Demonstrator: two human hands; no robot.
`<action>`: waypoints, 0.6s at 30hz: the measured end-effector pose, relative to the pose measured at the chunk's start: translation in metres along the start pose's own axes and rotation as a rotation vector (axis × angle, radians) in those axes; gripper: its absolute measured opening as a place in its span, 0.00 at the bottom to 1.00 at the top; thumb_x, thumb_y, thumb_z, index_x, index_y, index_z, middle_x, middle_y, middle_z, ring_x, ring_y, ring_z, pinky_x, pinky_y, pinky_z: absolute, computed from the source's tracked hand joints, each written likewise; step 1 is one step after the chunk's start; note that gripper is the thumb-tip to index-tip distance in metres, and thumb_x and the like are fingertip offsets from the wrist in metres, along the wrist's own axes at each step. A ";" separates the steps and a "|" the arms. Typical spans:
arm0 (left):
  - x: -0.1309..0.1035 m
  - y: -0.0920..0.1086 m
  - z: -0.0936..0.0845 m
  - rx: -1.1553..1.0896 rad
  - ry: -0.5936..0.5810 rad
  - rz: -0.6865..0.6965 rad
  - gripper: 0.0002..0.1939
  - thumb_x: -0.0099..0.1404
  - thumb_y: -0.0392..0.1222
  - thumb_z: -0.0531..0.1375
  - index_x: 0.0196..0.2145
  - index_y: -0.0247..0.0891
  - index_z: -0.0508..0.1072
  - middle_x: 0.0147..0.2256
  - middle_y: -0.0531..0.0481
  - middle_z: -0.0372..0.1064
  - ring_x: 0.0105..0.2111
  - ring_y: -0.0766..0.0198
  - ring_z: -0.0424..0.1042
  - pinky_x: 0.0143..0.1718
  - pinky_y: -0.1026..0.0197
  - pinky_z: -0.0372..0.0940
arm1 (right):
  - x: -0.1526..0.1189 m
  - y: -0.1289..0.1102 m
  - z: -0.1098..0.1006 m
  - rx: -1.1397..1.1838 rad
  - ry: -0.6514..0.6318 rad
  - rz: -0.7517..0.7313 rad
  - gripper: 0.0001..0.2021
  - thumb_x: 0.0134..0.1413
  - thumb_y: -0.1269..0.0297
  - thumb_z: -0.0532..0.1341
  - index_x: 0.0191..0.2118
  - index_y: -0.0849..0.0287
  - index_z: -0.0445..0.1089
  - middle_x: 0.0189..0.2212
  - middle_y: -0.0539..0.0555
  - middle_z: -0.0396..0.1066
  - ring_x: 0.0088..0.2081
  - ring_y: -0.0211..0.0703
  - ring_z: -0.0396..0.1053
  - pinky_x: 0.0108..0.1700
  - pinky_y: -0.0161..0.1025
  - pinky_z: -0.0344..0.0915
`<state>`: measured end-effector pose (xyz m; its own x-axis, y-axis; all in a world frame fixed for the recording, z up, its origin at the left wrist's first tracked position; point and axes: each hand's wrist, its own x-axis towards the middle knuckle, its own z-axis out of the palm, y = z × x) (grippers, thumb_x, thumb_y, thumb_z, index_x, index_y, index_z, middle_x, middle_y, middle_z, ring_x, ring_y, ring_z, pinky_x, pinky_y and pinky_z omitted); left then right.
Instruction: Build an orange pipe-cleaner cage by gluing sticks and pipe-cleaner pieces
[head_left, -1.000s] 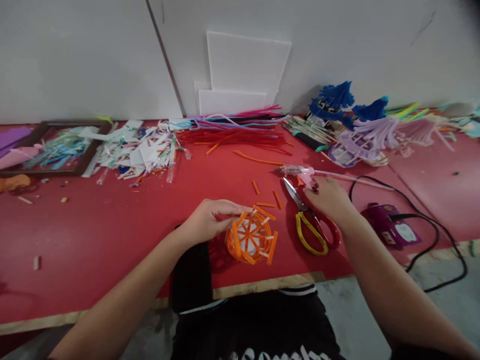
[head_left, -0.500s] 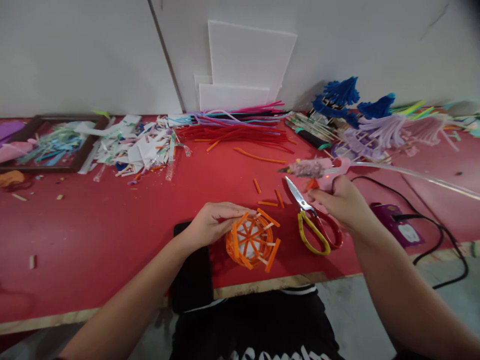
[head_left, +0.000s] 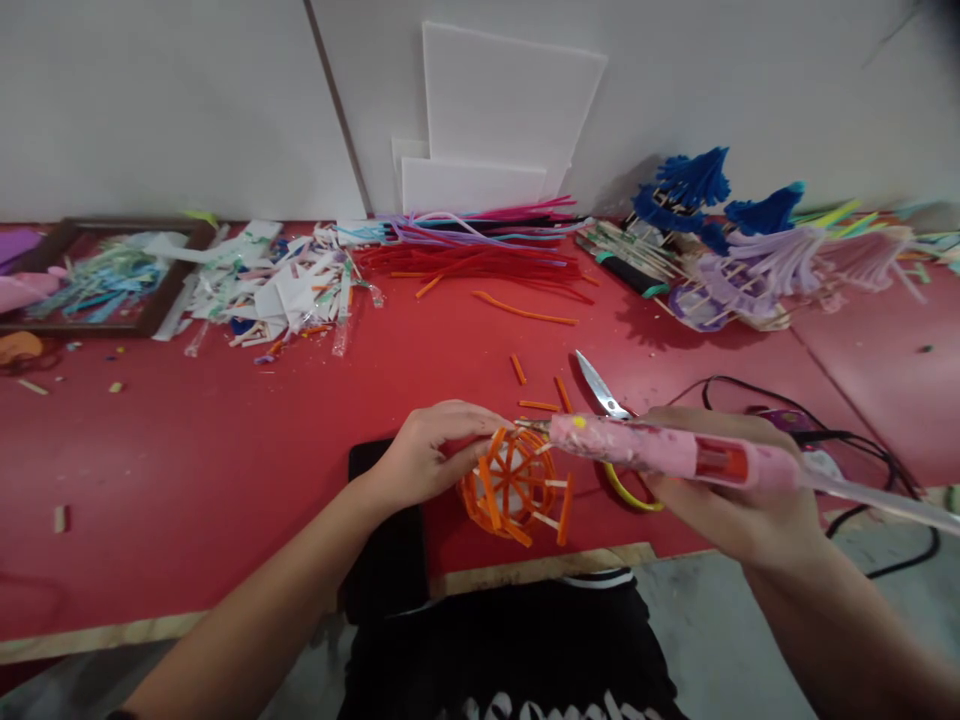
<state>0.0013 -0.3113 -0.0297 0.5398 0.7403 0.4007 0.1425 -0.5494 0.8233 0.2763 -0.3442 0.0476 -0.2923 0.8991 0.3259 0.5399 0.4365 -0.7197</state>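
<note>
My left hand (head_left: 431, 455) pinches the left upper edge of a small round orange basket (head_left: 491, 500), made of fuzzy pipe-cleaner pieces and pale sticks, with crossed spokes and a whitish middle. In my right hand (head_left: 742, 510) is a pink hot glue gun (head_left: 645, 448) with a clear glue stick trailing from its rear. Its dark nozzle reaches the basket's upper rim, close to my left fingertips; whether they touch is hard to tell. Scissors (head_left: 598, 385) lie partly hidden beneath the gun. Short orange pipe-cleaner pieces (head_left: 518, 369) lie just beyond the basket.
A black phone (head_left: 386, 550) lies under my left wrist. Red pipe cleaners (head_left: 480, 262) are bundled at the back. Paper scraps (head_left: 289, 285) and a brown frame (head_left: 154, 318) are at left. Blue tasselled pieces (head_left: 694, 178) stand at right, above a black cable (head_left: 709, 390).
My right hand has brought the glue gun leftward and down, from above the scissors to the basket's rim. The basket has shifted and tilted slightly while my left hand keeps its hold.
</note>
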 end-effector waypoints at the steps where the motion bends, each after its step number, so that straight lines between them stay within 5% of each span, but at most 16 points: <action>1: -0.001 0.000 0.000 0.005 -0.001 0.000 0.10 0.68 0.36 0.60 0.46 0.36 0.78 0.42 0.41 0.80 0.42 0.61 0.79 0.45 0.61 0.73 | 0.003 -0.003 0.001 -0.008 0.000 -0.061 0.06 0.45 0.73 0.60 0.27 0.53 0.69 0.20 0.48 0.72 0.19 0.38 0.67 0.20 0.34 0.62; 9: 0.000 -0.001 0.002 -0.014 0.025 0.009 0.09 0.69 0.38 0.60 0.45 0.37 0.78 0.42 0.41 0.81 0.42 0.61 0.79 0.44 0.60 0.74 | -0.004 0.006 0.013 -0.046 0.013 -0.060 0.08 0.47 0.74 0.60 0.33 0.54 0.70 0.23 0.47 0.73 0.21 0.36 0.69 0.22 0.32 0.66; 18: -0.001 -0.002 0.003 -0.031 0.028 0.007 0.10 0.69 0.39 0.60 0.46 0.37 0.78 0.42 0.41 0.81 0.42 0.61 0.79 0.45 0.60 0.74 | -0.003 0.005 0.011 -0.203 -0.010 -0.099 0.05 0.46 0.73 0.58 0.27 0.55 0.67 0.21 0.49 0.71 0.21 0.38 0.68 0.23 0.36 0.63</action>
<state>0.0032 -0.3122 -0.0331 0.5172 0.7472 0.4173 0.1131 -0.5430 0.8321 0.2710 -0.3449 0.0363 -0.3592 0.8513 0.3824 0.6556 0.5218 -0.5458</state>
